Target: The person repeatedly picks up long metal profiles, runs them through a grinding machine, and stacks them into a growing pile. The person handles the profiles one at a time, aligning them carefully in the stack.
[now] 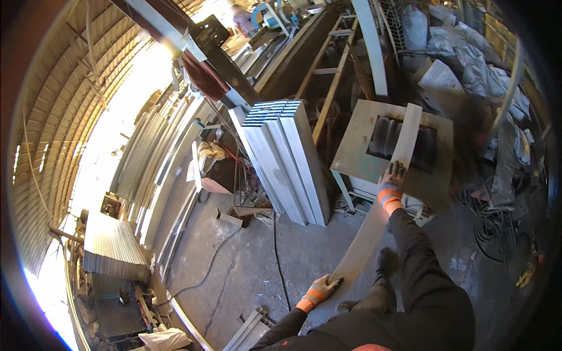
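The right hand [390, 186] is laid palm-down, arm [422, 254] stretched forward, fingers [399, 169] extended. The left hand [319, 291] is held nearer the body [380, 330].

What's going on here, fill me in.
The person's gloved right hand lies flat on a long metal strip near the machine. The left hand, also gloved, is at the strip's left edge, closer in. The strip's far end extends over the machine's dark opening. A bundle of metal bars is left of the machine.
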`<move>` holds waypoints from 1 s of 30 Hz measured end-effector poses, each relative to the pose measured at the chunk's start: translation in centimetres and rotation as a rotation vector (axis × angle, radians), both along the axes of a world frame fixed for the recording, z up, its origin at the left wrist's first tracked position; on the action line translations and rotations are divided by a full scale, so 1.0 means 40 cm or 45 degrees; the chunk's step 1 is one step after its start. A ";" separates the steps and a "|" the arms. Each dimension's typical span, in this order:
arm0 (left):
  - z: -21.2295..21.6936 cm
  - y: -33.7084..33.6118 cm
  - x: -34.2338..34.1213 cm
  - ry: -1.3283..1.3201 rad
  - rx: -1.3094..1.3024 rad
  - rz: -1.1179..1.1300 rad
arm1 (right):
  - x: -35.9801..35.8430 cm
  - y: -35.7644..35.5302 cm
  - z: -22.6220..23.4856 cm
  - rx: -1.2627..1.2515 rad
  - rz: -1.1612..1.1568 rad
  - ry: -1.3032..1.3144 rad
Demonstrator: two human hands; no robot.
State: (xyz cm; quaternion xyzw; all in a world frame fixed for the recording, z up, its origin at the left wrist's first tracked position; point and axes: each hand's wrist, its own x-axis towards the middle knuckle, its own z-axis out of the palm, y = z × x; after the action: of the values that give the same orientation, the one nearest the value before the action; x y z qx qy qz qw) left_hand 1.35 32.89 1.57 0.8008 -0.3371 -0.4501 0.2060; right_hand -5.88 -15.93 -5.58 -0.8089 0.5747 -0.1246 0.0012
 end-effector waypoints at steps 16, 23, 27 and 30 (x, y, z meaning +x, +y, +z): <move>-0.029 0.675 0.001 -0.226 0.092 -0.240 | -0.066 0.617 0.085 0.091 0.041 -0.253; 0.057 0.181 -0.078 -0.629 -0.146 -0.193 | 0.006 0.078 0.136 0.143 -0.059 -0.486; 0.065 -0.259 -0.108 -0.816 -0.369 -0.274 | 0.048 -0.337 0.095 0.028 -0.096 -0.341; 0.044 -0.538 -0.121 -0.877 -0.302 -0.306 | 0.033 -0.635 0.057 0.079 -0.159 -0.222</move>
State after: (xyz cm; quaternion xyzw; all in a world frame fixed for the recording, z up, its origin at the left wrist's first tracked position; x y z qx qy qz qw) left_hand -3.48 11.37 3.34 0.8305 -0.5279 -0.1336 0.1176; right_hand -4.58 -41.34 -3.30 -0.7570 0.6253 -0.1766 0.0684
